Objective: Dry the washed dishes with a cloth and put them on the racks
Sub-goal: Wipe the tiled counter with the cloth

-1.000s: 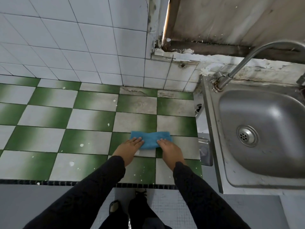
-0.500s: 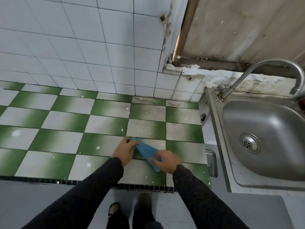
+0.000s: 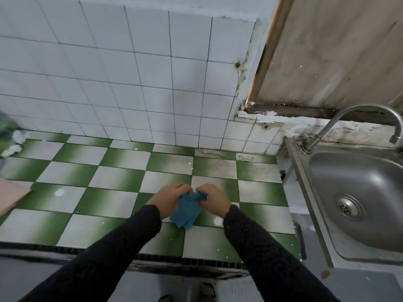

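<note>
Head view: left hand [image 3: 170,200], right hand [image 3: 214,199] hold cloth [image 3: 185,213] hanging lengthwise.

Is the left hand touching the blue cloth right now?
Touching. Head view: the left hand grips the blue cloth at its top, fingers curled over it; the right hand pinches it too.

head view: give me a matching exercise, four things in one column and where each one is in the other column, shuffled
Things
1. blue cloth
2. sink
3. tap
4. pink flat thing

Places
a. at the far left edge of the tiled counter
b. bunched between the left hand and the right hand
c. rising from the sink's back corner and arching over it
d. set to the right of the tiled counter

Pairs: 1-b, 2-d, 3-c, 4-a
</note>
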`<state>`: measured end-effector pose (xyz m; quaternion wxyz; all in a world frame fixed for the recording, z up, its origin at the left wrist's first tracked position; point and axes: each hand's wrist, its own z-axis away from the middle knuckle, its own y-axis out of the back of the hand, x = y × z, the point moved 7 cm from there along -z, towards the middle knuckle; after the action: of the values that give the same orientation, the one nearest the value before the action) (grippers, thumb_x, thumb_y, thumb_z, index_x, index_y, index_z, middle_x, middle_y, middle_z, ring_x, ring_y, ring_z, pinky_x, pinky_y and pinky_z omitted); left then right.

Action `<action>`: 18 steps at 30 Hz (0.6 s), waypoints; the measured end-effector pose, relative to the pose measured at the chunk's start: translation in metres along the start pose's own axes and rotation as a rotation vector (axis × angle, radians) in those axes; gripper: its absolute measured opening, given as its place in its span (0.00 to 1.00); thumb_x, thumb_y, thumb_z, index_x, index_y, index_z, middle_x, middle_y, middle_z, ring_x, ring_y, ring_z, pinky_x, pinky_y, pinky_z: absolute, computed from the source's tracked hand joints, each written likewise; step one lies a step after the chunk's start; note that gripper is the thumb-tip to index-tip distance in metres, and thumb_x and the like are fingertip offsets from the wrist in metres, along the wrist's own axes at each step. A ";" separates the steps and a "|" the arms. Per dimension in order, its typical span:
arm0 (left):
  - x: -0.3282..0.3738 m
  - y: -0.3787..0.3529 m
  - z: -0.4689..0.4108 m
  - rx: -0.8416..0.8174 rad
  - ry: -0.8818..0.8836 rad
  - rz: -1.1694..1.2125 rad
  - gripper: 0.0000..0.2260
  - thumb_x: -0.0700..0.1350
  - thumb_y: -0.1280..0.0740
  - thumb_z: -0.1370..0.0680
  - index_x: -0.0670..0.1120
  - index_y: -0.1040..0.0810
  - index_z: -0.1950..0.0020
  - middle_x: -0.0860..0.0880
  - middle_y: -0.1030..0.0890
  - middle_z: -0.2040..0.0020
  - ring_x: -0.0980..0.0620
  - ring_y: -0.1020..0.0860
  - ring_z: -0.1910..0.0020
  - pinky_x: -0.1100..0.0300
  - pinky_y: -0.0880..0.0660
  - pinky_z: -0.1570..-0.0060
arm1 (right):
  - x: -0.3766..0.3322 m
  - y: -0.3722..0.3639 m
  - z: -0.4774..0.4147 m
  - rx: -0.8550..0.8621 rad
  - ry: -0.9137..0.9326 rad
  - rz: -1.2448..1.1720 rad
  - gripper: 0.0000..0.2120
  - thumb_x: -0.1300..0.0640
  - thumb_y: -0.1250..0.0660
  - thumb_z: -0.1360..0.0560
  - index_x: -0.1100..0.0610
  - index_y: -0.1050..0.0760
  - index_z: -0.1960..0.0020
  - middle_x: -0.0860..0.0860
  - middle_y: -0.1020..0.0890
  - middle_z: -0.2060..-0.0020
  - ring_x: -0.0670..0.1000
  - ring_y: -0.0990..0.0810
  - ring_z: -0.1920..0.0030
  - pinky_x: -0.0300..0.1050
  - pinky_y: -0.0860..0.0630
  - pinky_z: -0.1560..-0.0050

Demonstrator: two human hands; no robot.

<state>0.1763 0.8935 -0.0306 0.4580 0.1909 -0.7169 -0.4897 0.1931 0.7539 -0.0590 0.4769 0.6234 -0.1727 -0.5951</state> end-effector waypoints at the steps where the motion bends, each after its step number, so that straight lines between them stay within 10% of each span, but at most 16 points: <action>1: -0.005 0.004 -0.001 -0.003 0.010 -0.009 0.19 0.31 0.33 0.26 0.45 0.23 0.37 0.44 0.21 0.43 0.44 0.22 0.48 0.53 0.22 0.46 | -0.001 0.003 -0.002 0.020 -0.011 -0.009 0.06 0.64 0.33 0.27 0.63 0.21 0.51 0.60 0.19 0.53 0.61 0.22 0.49 0.54 0.26 0.48; 5: -0.037 0.018 0.000 -0.043 0.201 -0.002 0.26 0.31 0.37 0.24 0.46 0.31 0.26 0.44 0.25 0.35 0.44 0.25 0.39 0.57 0.27 0.39 | -0.013 0.025 -0.010 0.127 -0.024 -0.051 0.04 0.64 0.34 0.25 0.61 0.21 0.53 0.58 0.18 0.58 0.58 0.21 0.55 0.48 0.28 0.56; 14: -0.034 0.063 -0.003 0.232 0.036 -0.016 0.04 0.34 0.33 0.26 0.42 0.23 0.54 0.48 0.23 0.57 0.50 0.26 0.62 0.64 0.31 0.63 | -0.009 0.077 0.002 0.406 -0.006 -0.032 0.09 0.66 0.34 0.26 0.59 0.17 0.51 0.54 0.15 0.57 0.55 0.20 0.56 0.48 0.23 0.52; 18: -0.031 0.013 0.024 0.018 0.060 0.056 0.03 0.39 0.34 0.23 0.45 0.25 0.50 0.47 0.20 0.43 0.51 0.22 0.48 0.61 0.23 0.47 | 0.013 0.025 0.031 0.277 -0.027 0.064 0.08 0.65 0.30 0.26 0.58 0.17 0.48 0.55 0.15 0.53 0.55 0.18 0.53 0.52 0.20 0.46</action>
<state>0.1741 0.9341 -0.0366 0.4911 0.1896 -0.7123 -0.4642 0.1773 0.7197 -0.0410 0.4030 0.6694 -0.2793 -0.5581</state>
